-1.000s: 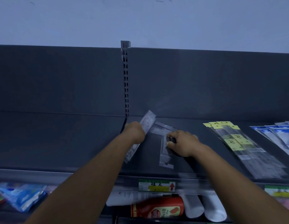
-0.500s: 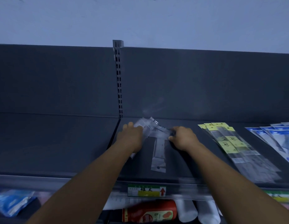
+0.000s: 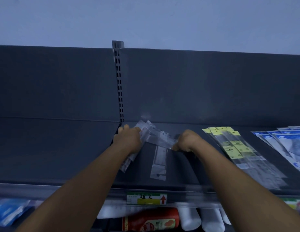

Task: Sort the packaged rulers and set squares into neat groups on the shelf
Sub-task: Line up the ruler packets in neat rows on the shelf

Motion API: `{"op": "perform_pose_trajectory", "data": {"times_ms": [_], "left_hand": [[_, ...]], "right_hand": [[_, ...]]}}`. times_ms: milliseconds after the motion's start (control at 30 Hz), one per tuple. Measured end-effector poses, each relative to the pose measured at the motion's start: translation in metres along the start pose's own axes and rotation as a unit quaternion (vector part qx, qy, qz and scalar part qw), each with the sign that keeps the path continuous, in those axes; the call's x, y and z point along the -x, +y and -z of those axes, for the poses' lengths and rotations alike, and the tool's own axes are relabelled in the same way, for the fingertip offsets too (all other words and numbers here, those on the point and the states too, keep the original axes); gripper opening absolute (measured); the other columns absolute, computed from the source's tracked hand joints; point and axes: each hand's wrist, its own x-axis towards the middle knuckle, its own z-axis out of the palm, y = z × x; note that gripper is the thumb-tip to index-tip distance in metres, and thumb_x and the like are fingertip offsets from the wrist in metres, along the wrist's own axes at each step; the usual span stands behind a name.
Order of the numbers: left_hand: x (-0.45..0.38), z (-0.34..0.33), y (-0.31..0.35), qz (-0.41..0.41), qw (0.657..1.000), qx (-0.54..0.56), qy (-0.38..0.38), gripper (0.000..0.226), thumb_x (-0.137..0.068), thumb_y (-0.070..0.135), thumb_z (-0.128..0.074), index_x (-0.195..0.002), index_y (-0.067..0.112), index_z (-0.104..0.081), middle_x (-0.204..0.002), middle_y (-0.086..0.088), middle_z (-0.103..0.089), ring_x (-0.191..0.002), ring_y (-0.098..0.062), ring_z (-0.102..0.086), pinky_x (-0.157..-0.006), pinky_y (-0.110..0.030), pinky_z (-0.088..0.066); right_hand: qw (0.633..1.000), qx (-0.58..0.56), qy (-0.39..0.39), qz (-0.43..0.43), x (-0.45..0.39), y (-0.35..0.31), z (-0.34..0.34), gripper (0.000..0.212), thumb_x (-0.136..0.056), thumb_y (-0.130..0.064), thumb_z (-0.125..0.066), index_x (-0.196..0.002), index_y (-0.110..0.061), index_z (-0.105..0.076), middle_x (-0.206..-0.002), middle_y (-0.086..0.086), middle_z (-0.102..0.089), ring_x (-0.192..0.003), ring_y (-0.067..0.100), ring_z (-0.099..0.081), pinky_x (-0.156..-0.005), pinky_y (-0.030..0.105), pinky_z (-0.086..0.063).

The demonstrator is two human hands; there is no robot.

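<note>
On the dark shelf, my left hand grips a bundle of clear-packaged rulers that runs under the hand toward me. My right hand pinches the edge of another clear packet lying crosswise between the two hands. A single clear ruler packet lies lengthwise on the shelf below them. To the right lies a fanned group of rulers with yellow header cards. Blue-and-white packets sit at the far right.
A slotted upright divides the dark back panel. A green and yellow price label sits on the shelf's front rail. Below are a red bottle, white rolls and blue packets at the lower left.
My left hand lowered its ruler bundle from a raised tilt toward the shelf surface. The right hand shifted from pressing the flat packet to pinching the crosswise one. The view drifted slightly left.
</note>
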Motion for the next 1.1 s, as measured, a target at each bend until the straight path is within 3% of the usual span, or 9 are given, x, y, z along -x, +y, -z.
{"op": "perform_pose_trajectory", "data": {"times_ms": [333,433,533,600,733,800,867,1000,1100], "left_hand": [[-0.005,-0.006,-0.003,0.002,0.999,-0.040,0.010,0.041,-0.095,0.026,-0.048,-0.135,0.024,-0.041,-0.140,-0.011,-0.032,-0.131,-0.030,-0.028,-0.104,-0.042,-0.032],[-0.003,-0.006,0.005,-0.023,0.996,-0.064,0.065,0.042,-0.096,0.037,-0.045,-0.135,0.023,-0.044,-0.138,-0.010,-0.035,-0.128,-0.029,-0.029,-0.105,-0.040,-0.029],[0.004,-0.002,0.031,-0.084,0.987,0.037,0.129,0.039,-0.096,0.033,-0.046,-0.129,0.015,-0.052,-0.131,-0.011,-0.049,-0.121,-0.028,-0.040,-0.099,-0.034,-0.032],[0.011,-0.002,0.053,-0.088,0.976,0.182,0.082,0.035,-0.096,0.029,-0.047,-0.115,0.004,-0.061,-0.118,-0.016,-0.062,-0.112,-0.031,-0.054,-0.089,-0.030,-0.040],[0.009,-0.016,0.078,-0.002,0.890,0.456,-0.019,0.045,-0.093,0.032,-0.054,-0.112,-0.009,-0.060,-0.107,-0.024,-0.066,-0.097,-0.037,-0.064,-0.086,-0.037,-0.052],[0.005,-0.019,0.083,0.038,0.823,0.566,-0.037,0.028,-0.092,0.019,-0.057,-0.105,-0.005,-0.062,-0.092,-0.015,-0.067,-0.070,-0.025,-0.063,-0.065,-0.028,-0.054],[0.005,-0.017,0.084,0.060,0.778,0.624,-0.045,0.010,-0.092,0.007,-0.056,-0.097,0.002,-0.063,-0.080,-0.012,-0.062,-0.056,-0.016,-0.054,-0.046,-0.019,-0.046],[0.012,-0.013,0.082,0.060,0.729,0.677,-0.080,0.011,-0.095,0.003,-0.054,-0.086,0.006,-0.060,-0.074,-0.008,-0.061,-0.054,-0.012,-0.058,-0.042,-0.017,-0.050],[0.012,-0.011,0.082,0.060,0.719,0.688,-0.082,0.014,-0.093,-0.001,-0.055,-0.082,0.006,-0.058,-0.072,-0.007,-0.062,-0.047,-0.008,-0.059,-0.043,-0.016,-0.051]], "right_hand": [[0.996,-0.063,0.044,-0.045,0.009,0.019,0.002,0.022,-0.077,-0.013,-0.063,-0.060,-0.009,-0.049,-0.058,0.007,-0.051,-0.048,0.020,-0.049,-0.041,0.021,-0.037],[0.986,-0.138,0.074,-0.059,0.011,0.027,0.000,0.022,-0.077,-0.011,-0.061,-0.059,-0.008,-0.049,-0.058,0.009,-0.051,-0.049,0.020,-0.049,-0.043,0.017,-0.036],[0.952,-0.291,0.097,-0.018,0.012,0.029,-0.009,0.021,-0.080,-0.017,-0.068,-0.067,-0.007,-0.054,-0.064,0.010,-0.053,-0.058,0.020,-0.050,-0.055,0.024,-0.039],[0.920,-0.381,0.090,0.018,0.018,0.025,-0.013,0.020,-0.084,-0.018,-0.069,-0.073,-0.008,-0.056,-0.065,0.007,-0.054,-0.057,0.018,-0.047,-0.053,0.023,-0.037],[0.902,-0.425,0.049,0.063,0.032,0.019,-0.012,0.025,-0.087,-0.017,-0.067,-0.069,-0.011,-0.052,-0.056,0.002,-0.051,-0.047,0.012,-0.042,-0.048,0.023,-0.034],[0.901,-0.422,0.051,0.084,0.036,0.018,-0.011,0.027,-0.088,-0.015,-0.066,-0.067,-0.013,-0.050,-0.054,0.000,-0.051,-0.042,0.008,-0.041,-0.046,0.021,-0.034],[0.904,-0.409,0.065,0.104,0.039,0.017,-0.009,0.023,-0.092,-0.018,-0.061,-0.071,-0.014,-0.051,-0.060,-0.001,-0.052,-0.049,0.008,-0.043,-0.049,0.021,-0.036],[0.900,-0.409,0.109,0.103,0.037,0.016,-0.007,0.027,-0.098,-0.019,-0.045,-0.078,-0.014,-0.062,-0.068,0.001,-0.053,-0.060,0.012,-0.042,-0.055,0.025,-0.036],[0.887,-0.434,0.115,0.104,0.033,0.014,-0.008,0.028,-0.096,-0.011,-0.049,-0.072,-0.016,-0.062,-0.061,-0.002,-0.051,-0.055,0.010,-0.041,-0.053,0.022,-0.036]]}}
